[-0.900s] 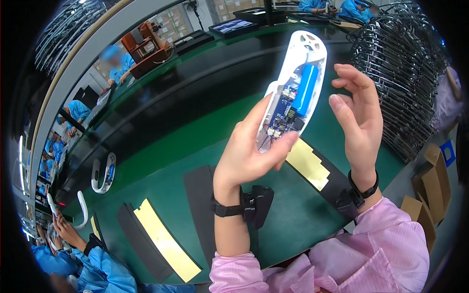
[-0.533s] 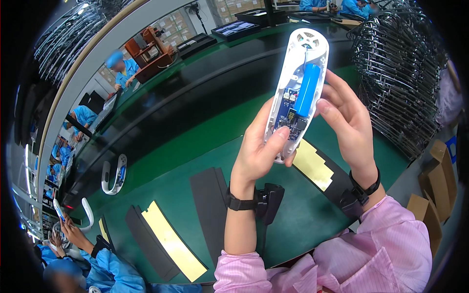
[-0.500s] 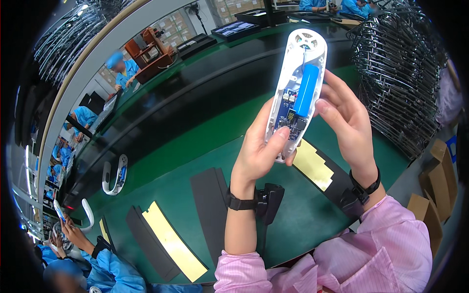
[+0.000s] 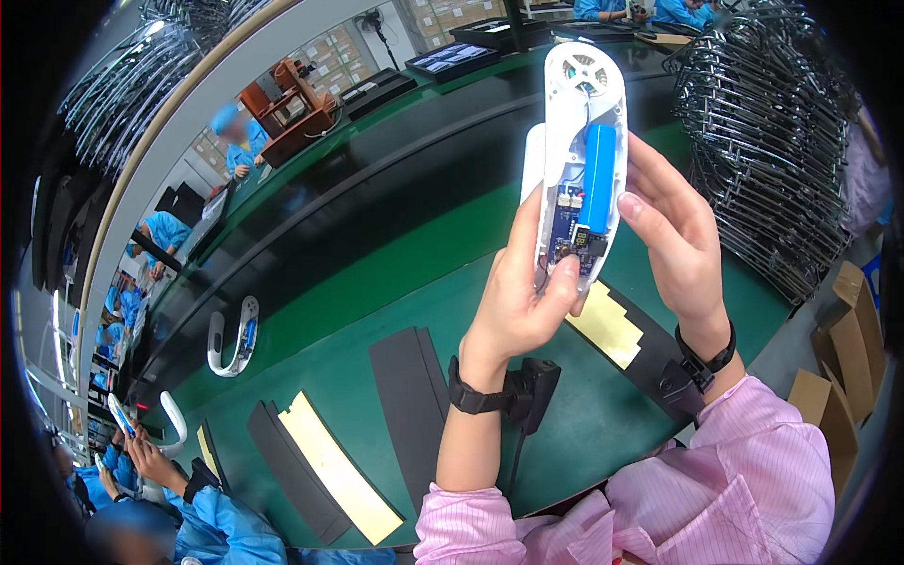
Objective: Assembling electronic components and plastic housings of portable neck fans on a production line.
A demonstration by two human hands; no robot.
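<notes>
A white U-shaped neck fan (image 4: 565,122) is held up in front of me, its inner side uncovered on one arm. A round fan grille tops that arm, and below it lie a blue cylindrical battery (image 4: 598,174) and a blue circuit board (image 4: 567,218) with thin wires. My left hand (image 4: 518,301) grips the lower end, its thumb over the board's bottom edge. At the right edge, my right hand (image 4: 683,235) has its fingers curled behind the casing and its thumb beside the battery; the fingertips are hidden. The fan's other arm shows partly behind.
On the green table (image 4: 508,461) lie black foam strips (image 4: 410,395) and yellow-faced pieces (image 4: 339,471). Another open neck fan (image 4: 247,348) rests on the dark belt. A co-worker's hands (image 4: 155,461) hold one at left. Metal racks (image 4: 753,151) and cardboard boxes (image 4: 838,348) stand to the right.
The neck fan has risen slightly and turned, so its other arm now shows behind on the left. My left hand has moved a little right and keeps its grip.
</notes>
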